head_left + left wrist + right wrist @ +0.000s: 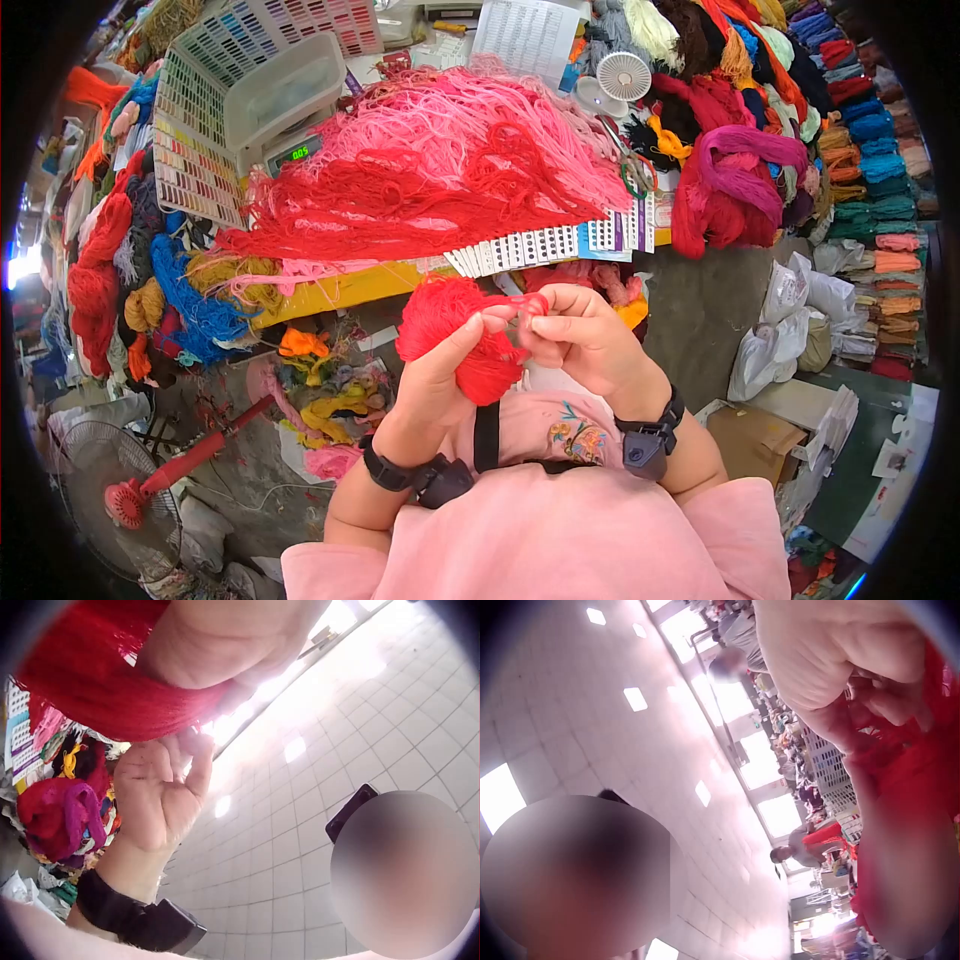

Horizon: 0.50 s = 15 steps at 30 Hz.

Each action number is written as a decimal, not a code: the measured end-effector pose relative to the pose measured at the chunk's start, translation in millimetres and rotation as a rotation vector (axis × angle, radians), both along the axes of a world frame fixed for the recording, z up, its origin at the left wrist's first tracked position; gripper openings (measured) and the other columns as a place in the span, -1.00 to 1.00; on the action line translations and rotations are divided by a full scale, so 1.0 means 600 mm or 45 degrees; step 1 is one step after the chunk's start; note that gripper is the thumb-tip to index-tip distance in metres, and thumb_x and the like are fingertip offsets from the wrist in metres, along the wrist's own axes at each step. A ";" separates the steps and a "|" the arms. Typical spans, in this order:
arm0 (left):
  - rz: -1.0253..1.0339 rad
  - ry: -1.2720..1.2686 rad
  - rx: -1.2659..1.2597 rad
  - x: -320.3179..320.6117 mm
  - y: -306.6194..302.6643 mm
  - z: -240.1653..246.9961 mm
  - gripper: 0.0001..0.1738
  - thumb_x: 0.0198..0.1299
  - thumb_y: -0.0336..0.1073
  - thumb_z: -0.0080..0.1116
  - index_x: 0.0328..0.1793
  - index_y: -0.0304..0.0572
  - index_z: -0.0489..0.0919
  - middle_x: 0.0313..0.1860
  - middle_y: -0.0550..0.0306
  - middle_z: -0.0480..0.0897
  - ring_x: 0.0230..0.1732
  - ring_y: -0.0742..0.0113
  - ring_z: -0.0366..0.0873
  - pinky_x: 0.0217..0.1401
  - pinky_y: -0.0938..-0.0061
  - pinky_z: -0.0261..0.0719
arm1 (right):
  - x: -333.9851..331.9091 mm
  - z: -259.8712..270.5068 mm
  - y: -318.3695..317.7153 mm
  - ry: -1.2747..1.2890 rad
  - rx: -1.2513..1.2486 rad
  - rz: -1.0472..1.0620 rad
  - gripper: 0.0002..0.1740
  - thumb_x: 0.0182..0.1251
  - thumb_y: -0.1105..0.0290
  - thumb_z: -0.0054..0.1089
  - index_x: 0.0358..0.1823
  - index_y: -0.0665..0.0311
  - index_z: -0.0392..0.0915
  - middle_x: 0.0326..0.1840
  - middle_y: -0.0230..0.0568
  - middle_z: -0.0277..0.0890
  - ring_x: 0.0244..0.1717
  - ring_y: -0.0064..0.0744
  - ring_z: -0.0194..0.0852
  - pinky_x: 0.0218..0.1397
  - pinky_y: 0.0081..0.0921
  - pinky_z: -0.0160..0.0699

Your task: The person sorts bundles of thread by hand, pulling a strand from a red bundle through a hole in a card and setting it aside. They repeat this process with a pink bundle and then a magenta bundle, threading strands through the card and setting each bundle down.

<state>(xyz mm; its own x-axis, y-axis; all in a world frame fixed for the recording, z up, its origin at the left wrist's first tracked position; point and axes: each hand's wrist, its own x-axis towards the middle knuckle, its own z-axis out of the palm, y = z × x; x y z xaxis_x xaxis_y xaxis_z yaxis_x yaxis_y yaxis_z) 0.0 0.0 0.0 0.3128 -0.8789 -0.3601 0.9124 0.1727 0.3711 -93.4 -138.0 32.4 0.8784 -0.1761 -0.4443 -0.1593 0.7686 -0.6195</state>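
Note:
In the head view a bundled skein of bright red yarn (440, 322) is held up in front of the chest. My left hand (432, 385) grips it, the thumb lying across its near side. Just to the right, my right hand (592, 345) pinches a strand of the red yarn between thumb and curled fingers. Both hands' fingertips are close together at the skein's right side. From the left wrist, the skein (97, 686) hangs across the upper left, with the right hand (154, 799) beneath it. Red yarn (919, 776) fills the right wrist view's right side.
A large heap of pink and red yarn (440, 150) covers the table beyond the hands, with shade cards (530, 248) along its front edge. Scissors (637, 175) lie at its right. A scale (296, 152) stands at the left, and a standing fan (125, 500) at lower left.

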 end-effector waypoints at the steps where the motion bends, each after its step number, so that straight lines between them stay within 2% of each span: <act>1: 0.022 0.032 -0.003 -0.001 -0.001 0.002 -0.66 0.16 -0.22 -0.12 -0.05 -0.32 0.44 0.03 -0.01 0.39 0.03 0.27 0.34 0.04 0.35 0.32 | -0.001 0.003 -0.003 -0.008 0.117 0.025 -0.84 0.10 0.48 0.03 -0.26 0.30 0.45 -0.62 -0.48 0.32 -0.71 -0.77 0.03 -0.67 -0.80 -0.06; 3: 0.038 0.080 -0.008 -0.009 -0.005 0.008 -0.64 0.18 -0.19 -0.18 -0.06 -0.34 0.43 -0.01 0.00 0.42 0.00 0.29 0.36 0.00 0.37 0.35 | -0.006 0.013 -0.001 0.000 0.231 0.042 -0.86 0.10 0.47 0.04 -0.29 0.30 0.46 -0.63 -0.50 0.30 -0.72 -0.79 0.02 -0.69 -0.81 -0.09; 5: 0.083 0.045 -0.032 -0.011 -0.011 0.021 -0.62 0.21 -0.19 -0.23 -0.06 -0.37 0.43 -0.01 0.01 0.42 -0.03 0.30 0.37 -0.04 0.38 0.37 | 0.000 0.026 0.006 0.181 0.012 0.022 -0.88 0.07 0.47 0.07 -0.33 0.29 0.49 -0.63 -0.54 0.31 -0.72 -0.83 0.01 -0.70 -0.81 -0.11; 6: 0.081 0.037 -0.034 -0.008 -0.012 0.022 -0.62 0.21 -0.19 -0.23 -0.06 -0.37 0.43 -0.01 0.01 0.42 -0.03 0.30 0.37 -0.04 0.38 0.37 | 0.006 0.028 0.009 0.172 0.010 0.020 -0.88 0.07 0.47 0.07 -0.33 0.29 0.49 -0.63 -0.54 0.31 -0.72 -0.83 0.01 -0.70 -0.81 -0.11; 8: -0.002 0.105 -0.029 -0.007 -0.011 0.023 -0.60 0.21 -0.20 -0.25 0.01 -0.37 0.38 0.00 0.01 0.41 -0.03 0.31 0.38 -0.05 0.40 0.37 | 0.012 0.033 0.016 0.277 -0.330 0.122 -0.86 0.05 0.48 0.09 -0.32 0.28 0.51 -0.62 -0.57 0.33 -0.71 -0.88 0.01 -0.69 -0.82 -0.10; 15: -0.043 0.044 -0.025 -0.005 -0.011 0.028 -0.56 0.20 -0.19 -0.23 0.12 -0.34 0.26 -0.02 0.03 0.40 -0.06 0.34 0.39 -0.04 0.45 0.36 | 0.017 0.023 0.022 0.278 -0.379 0.103 -0.83 0.02 0.52 0.08 -0.30 0.27 0.53 -0.59 -0.59 0.36 -0.69 -0.90 0.02 -0.68 -0.86 -0.07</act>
<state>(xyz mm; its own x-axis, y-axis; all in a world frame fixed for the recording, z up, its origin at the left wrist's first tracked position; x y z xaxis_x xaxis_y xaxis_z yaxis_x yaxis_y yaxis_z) -2.8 -6.4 16.7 0.2702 -0.8958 -0.3529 0.9302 0.1483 0.3358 -83.2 -124.5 46.3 0.7850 -0.2597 -0.5624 -0.3651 0.5395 -0.7587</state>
